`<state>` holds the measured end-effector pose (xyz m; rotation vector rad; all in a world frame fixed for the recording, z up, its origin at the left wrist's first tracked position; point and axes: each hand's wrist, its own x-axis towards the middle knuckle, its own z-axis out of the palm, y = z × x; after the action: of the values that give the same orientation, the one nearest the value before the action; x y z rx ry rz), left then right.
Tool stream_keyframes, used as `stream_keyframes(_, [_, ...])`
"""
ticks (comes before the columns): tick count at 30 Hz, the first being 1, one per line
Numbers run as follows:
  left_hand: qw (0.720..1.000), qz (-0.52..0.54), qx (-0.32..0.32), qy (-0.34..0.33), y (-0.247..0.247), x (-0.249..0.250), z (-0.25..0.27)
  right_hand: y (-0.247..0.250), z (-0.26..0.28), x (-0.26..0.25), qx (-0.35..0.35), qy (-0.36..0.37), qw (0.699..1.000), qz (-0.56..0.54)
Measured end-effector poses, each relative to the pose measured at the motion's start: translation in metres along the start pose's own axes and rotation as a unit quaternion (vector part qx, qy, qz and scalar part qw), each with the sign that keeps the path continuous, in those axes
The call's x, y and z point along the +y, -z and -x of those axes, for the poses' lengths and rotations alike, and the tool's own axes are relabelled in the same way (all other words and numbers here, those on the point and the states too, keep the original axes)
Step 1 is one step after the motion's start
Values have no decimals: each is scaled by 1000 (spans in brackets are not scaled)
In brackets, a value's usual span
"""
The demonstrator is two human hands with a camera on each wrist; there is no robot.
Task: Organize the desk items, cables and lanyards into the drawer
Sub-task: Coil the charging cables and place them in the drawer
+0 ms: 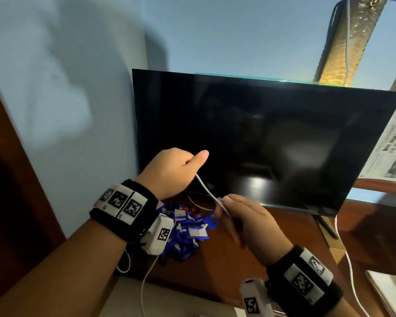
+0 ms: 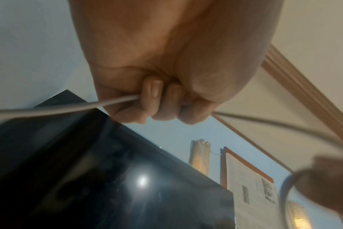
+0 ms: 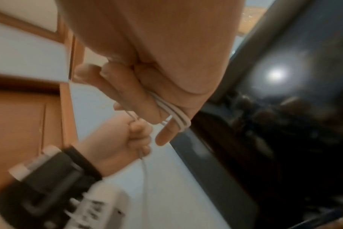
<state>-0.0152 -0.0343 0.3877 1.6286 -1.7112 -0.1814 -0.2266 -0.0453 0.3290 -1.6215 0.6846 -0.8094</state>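
A thin white cable [image 1: 207, 191] runs taut between my two hands, raised in front of the dark screen. My left hand [image 1: 169, 172] grips one stretch of it in a fist, thumb sticking out; the cable [image 2: 68, 106] leaves that fist on both sides. My right hand [image 1: 242, 216] holds several loops of the cable [image 3: 176, 117] wound round its fingers. Below the hands a heap of blue lanyards [image 1: 188, 227] with white tags lies on the brown desk [image 1: 226, 266]. No drawer shows in any view.
A black monitor [image 1: 261, 138] stands on the desk right behind my hands. Another white cable [image 1: 350, 266] hangs down at the right past the desk. Papers [image 1: 391, 147] hang at the right edge, and a golden fish ornament [image 1: 348, 37] is on the blue wall.
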Motion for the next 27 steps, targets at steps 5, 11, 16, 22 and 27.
stream_keyframes(5, [991,102,-35,76,-25,-20,-6,-15,5,-34,-27,73,984,-162])
stream_keyframes(11, [946,256,-113,165,-76,-25,25,-9,-11,-64,17,125,941,-313])
stream_keyframes(16, [932,251,-194,173,-88,-25,60,7,-19,-59,117,157,935,-295])
stream_keyframes(22, [962,118,-231,91,-57,5,83,26,-26,-26,198,138,963,124])
stream_keyframes(27, [994,-37,-104,10,-11,27,57,24,-22,-3,79,35,966,244])
